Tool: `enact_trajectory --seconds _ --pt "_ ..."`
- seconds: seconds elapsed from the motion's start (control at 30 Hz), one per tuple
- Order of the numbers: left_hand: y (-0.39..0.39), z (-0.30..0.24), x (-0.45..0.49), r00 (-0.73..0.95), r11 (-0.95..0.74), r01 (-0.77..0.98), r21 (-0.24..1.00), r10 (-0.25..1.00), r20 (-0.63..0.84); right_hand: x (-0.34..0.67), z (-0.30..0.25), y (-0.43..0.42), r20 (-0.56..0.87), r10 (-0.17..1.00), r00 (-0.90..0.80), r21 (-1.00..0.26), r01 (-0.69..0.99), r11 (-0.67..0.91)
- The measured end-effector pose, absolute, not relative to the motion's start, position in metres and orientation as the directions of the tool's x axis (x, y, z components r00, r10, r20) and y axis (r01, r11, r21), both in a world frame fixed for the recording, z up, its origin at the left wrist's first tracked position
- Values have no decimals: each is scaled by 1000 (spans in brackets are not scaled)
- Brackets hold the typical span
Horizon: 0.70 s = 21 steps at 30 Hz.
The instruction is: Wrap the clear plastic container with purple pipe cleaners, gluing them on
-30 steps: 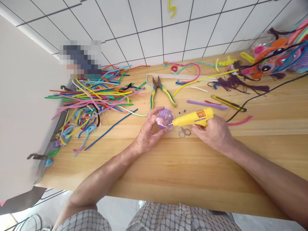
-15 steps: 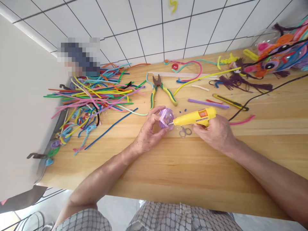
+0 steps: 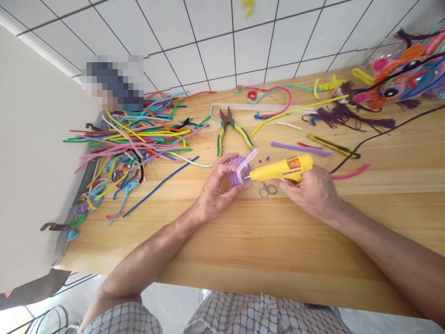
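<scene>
My left hand (image 3: 218, 188) is closed around a small clear piece wrapped in coils of purple pipe cleaner (image 3: 235, 172). A loose purple end (image 3: 249, 159) sticks out from it, up and to the right. In my right hand (image 3: 313, 190) is a yellow hot glue gun (image 3: 281, 169), gripped by its handle with the nozzle pointing left. The metal tip meets, or nearly meets, the clear part at the coils' right side. Small scissors (image 3: 267, 189) lie just below the gun, their blades partly hidden.
Pliers (image 3: 227, 125) lie behind my left hand. A heap of coloured pipe cleaners (image 3: 146, 134) covers the table's left side. A yellow utility knife (image 3: 333, 146), purple pieces (image 3: 301, 148) and a black cord (image 3: 368, 139) are on the right, near a decorated bottle (image 3: 399, 83).
The loose purple pipe cleaner end has swung outward and now points up to the right, off the coiled piece. Both hands and the glue gun stay nearly in place.
</scene>
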<state>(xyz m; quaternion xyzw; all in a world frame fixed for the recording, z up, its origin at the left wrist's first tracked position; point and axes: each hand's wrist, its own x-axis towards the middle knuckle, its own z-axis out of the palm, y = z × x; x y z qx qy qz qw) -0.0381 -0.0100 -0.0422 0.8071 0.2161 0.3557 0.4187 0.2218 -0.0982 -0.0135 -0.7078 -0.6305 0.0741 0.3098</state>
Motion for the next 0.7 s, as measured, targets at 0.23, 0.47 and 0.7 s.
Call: enact_trajectory --seconds 0.23,0.47,0.7 --pt "-9 -47 -39 608 -522 15 853 682 407 222 -14 -97 315 926 208 -511 860 -20" --pt "-9 -47 -40 612 -487 -4 874 690 387 222 -19 -97 328 922 204 -521 854 -3" --pt "-8 -45 -39 623 -480 -12 877 682 382 222 -21 -97 329 928 176 -537 843 31"
